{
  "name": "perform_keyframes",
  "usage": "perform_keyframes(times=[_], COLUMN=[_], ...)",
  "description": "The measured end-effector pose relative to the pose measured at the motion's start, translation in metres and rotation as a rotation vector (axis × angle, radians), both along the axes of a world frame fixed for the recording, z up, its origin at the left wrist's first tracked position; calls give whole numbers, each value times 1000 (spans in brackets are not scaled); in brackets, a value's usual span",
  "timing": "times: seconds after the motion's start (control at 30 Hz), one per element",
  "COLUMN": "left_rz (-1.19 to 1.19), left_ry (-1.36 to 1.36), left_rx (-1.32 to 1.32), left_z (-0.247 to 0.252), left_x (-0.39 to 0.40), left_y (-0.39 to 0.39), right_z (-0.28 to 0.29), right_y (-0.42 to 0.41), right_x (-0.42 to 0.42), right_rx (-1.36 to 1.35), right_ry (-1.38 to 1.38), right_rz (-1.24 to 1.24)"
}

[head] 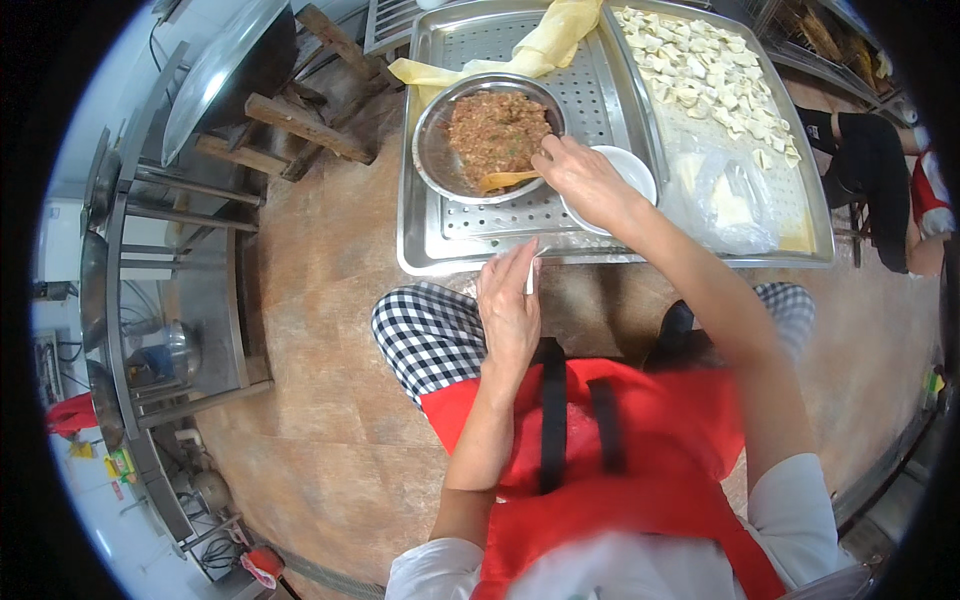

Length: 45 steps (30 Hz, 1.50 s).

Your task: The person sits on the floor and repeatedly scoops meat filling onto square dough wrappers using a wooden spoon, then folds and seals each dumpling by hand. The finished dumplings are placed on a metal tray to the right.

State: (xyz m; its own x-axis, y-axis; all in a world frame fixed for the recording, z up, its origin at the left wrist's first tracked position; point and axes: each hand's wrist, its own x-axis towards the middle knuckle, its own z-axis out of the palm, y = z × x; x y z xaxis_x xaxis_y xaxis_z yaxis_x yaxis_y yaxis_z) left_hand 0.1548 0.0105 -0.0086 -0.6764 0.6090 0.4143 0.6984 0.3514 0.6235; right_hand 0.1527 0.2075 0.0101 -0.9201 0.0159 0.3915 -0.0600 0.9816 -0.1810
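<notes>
My right hand [581, 180] grips the handle of a yellowish spoon [507, 181], whose flat end rests in the minced meat filling [501, 135] near the bowl's front edge. The filling, flecked with green, sits in a round stainless steel bowl [429, 161]. Just in front of the tray's near edge, my left hand [511, 307] is cupped around a thin white dough wrapper [532, 276], seen nearly edge-on. Under my right wrist is a white round dish [636, 171], partly hidden. Folded dumplings [694, 67] cover the far part of the right tray.
Beneath the bowl is a perforated steel tray [469, 223], with a yellowish cloth [551, 41] at its back. A clear plastic bag [731, 199] with pale sheets lies on the right tray [801, 225]. Wooden stool legs [307, 127] stand left; another person [870, 165] sits at right.
</notes>
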Motion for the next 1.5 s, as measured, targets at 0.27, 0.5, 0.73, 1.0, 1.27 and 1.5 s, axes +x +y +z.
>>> perform_keyframes(times=[0.27,0.5,0.73,1.0,1.27,1.5], left_rz=[163,268,252,298,252,261], left_ry=[-1212,-1674,-1786,-1793,-1793,-1781], left_rx=[670,1024,1143,1157,1162,1142], left_z=[-3,-20,-28,-19,-22,-20], left_x=[-10,-27,-30,-29,-30,-29], left_y=[-14,-26,-29,-25,-27,-25], right_z=[15,1,-2,-8,-11,8], right_y=[-9,-17,-9,-8,-2,23], right_x=[-13,-27,-39,-50,-61,-58], right_rx=[-64,11,-229,-99,-217,-614], right_ry=[-88,-70,-272,-78,-240,-333], right_rz=[107,144,139,205,236,272])
